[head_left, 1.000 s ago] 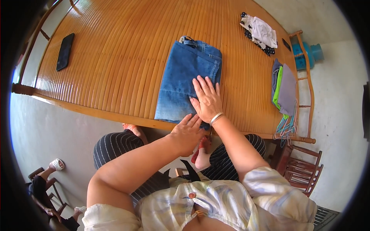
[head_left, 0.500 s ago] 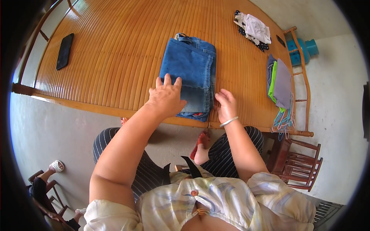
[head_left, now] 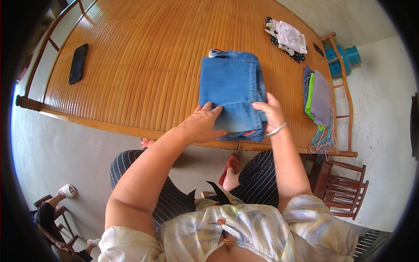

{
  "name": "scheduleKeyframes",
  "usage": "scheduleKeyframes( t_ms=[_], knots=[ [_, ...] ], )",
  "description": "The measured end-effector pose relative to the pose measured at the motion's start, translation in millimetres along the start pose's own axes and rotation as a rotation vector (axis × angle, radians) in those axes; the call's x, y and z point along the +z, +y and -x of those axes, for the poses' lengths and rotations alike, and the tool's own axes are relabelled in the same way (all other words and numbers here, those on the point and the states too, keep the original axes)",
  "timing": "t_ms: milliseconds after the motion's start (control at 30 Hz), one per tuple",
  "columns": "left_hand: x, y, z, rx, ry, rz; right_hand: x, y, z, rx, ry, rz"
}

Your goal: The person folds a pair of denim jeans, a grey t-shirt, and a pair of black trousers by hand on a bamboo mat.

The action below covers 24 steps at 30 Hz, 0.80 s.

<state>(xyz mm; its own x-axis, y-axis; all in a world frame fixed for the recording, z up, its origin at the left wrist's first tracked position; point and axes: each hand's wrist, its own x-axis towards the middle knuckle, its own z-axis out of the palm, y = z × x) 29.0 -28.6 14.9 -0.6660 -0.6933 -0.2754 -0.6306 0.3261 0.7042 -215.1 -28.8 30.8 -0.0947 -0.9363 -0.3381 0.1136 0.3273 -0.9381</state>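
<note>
Folded blue denim jeans (head_left: 229,83) lie in a thick rectangle near the front edge of the slatted bamboo bed (head_left: 144,65). My left hand (head_left: 200,124) rests at their lower left corner, fingers spread and lying on the denim. On the opposite side my right hand (head_left: 273,112), with a pale bangle at the wrist, grips the right edge. Its thumb lies on top of the fold, while the other fingers go round the side and are partly hidden. A bit of red shows between the layers near the front.
A black phone (head_left: 78,63) lies on the left. Folded grey and green clothes (head_left: 321,98), hangers (head_left: 322,139), a pile of white and dotted clothes (head_left: 290,37) and a small dark device (head_left: 318,49) are on the right. Wooden chair (head_left: 345,187) below; seated person's foot (head_left: 66,191) at lower left.
The folded jeans have shifted right and slightly nearer in view. My right hand has closed on their right edge; my left hand has moved from above the denim to its lower left corner.
</note>
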Motion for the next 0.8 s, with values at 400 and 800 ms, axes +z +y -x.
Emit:
scheduleKeyframes(
  t_ms=[400,800],
  knots=[
    [-2,34,-17,0.044,0.026,1.82,76,-49,54,-0.504,-0.108,1.343],
    [-9,15,-15,-0.04,0.142,1.755,35,-52,59,-0.616,-0.066,0.548]
  ],
)
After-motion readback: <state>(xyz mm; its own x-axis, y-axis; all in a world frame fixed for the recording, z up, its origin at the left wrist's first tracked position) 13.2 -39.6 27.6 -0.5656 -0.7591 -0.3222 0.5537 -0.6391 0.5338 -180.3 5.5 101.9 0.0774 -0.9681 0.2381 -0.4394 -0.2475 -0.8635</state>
